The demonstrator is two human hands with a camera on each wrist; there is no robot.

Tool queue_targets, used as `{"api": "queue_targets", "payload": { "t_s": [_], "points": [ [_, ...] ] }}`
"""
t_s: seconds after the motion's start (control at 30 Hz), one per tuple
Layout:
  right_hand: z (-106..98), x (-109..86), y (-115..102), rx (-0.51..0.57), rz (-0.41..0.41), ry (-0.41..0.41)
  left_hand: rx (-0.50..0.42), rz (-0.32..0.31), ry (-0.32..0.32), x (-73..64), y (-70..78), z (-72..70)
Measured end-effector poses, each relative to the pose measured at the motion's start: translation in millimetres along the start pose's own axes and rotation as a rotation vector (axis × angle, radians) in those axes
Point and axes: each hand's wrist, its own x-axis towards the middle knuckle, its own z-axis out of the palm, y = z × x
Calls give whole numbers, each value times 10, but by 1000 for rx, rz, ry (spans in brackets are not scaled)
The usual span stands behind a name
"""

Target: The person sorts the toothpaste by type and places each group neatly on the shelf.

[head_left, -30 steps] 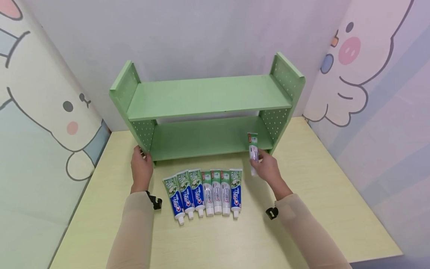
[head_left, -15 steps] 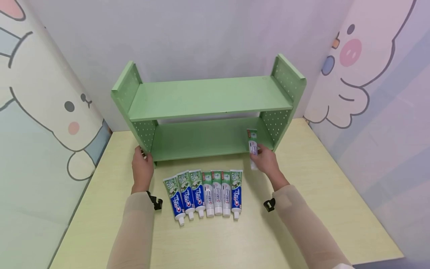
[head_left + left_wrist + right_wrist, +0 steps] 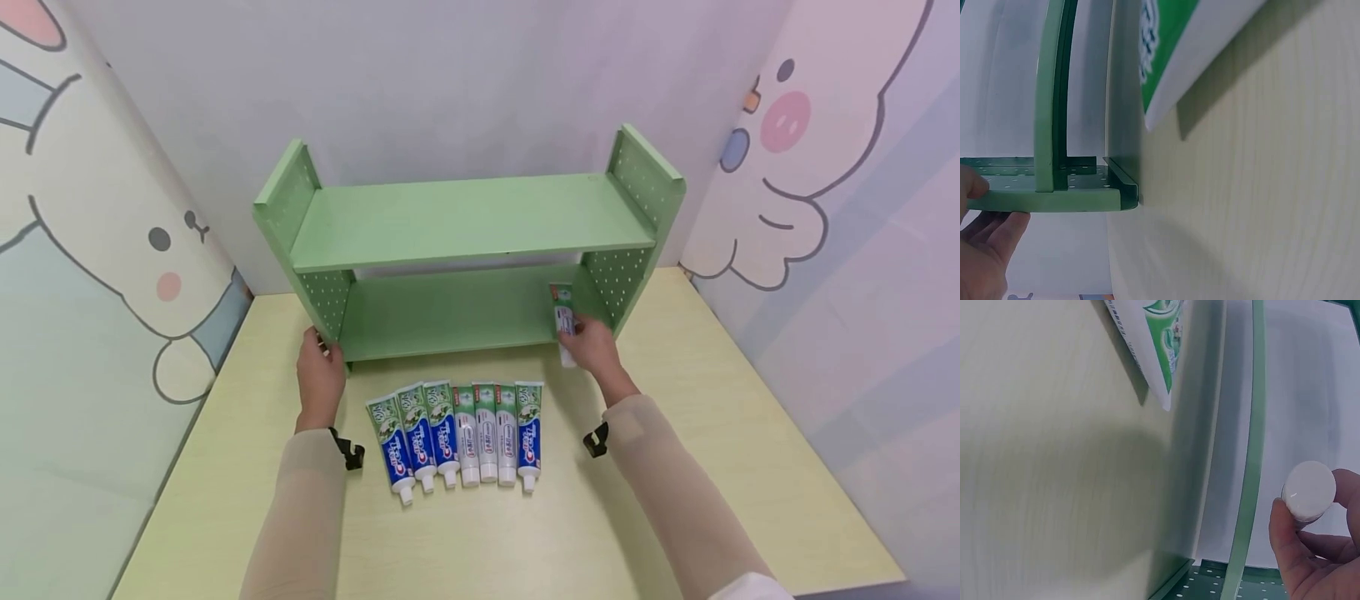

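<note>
A green two-tier shelf (image 3: 472, 218) stands on the table against the back wall. My left hand (image 3: 320, 383) grips the lower front edge of its left side panel, thumb on one side and fingers on the other in the left wrist view. At the right end of the lower board, my right hand (image 3: 594, 343) pinches a white and green toothpaste tube (image 3: 563, 321), its flat end pointing inward over the board. The tube's white cap (image 3: 1310, 490) faces the right wrist camera. Whether the tube touches the board, I cannot tell.
In front of the shelf lies a row of toothpaste tubes: several blue and green ones (image 3: 415, 432) and three white and green ones (image 3: 486, 433), caps toward me. They rest on the pale wooden table (image 3: 465, 542). Walls with cartoon animals (image 3: 787, 121) stand on both sides.
My right hand has moved forward and slightly left with the white and green toothpaste tube, further over the lower board. The left hand keeps its grip on the shelf. The view has shifted slightly.
</note>
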Motion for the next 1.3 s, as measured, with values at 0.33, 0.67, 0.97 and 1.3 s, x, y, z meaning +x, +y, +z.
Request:
{"api": "queue_targets", "payload": {
  "t_s": [0.33, 0.67, 0.97, 1.3],
  "points": [
    [-21, 189, 38, -31, -9, -11, 10, 11, 0, -12, -7, -4],
    [-26, 357, 54, -19, 33, -17, 5, -1, -6, -2, 24, -14],
    [3, 437, 59, -15, 43, -33, 4, 1, -9, -13, 5, -5],
    [-8, 506, 25, -85, 51, -31, 6, 6, 4, -15, 18, -3]
  ]
}}
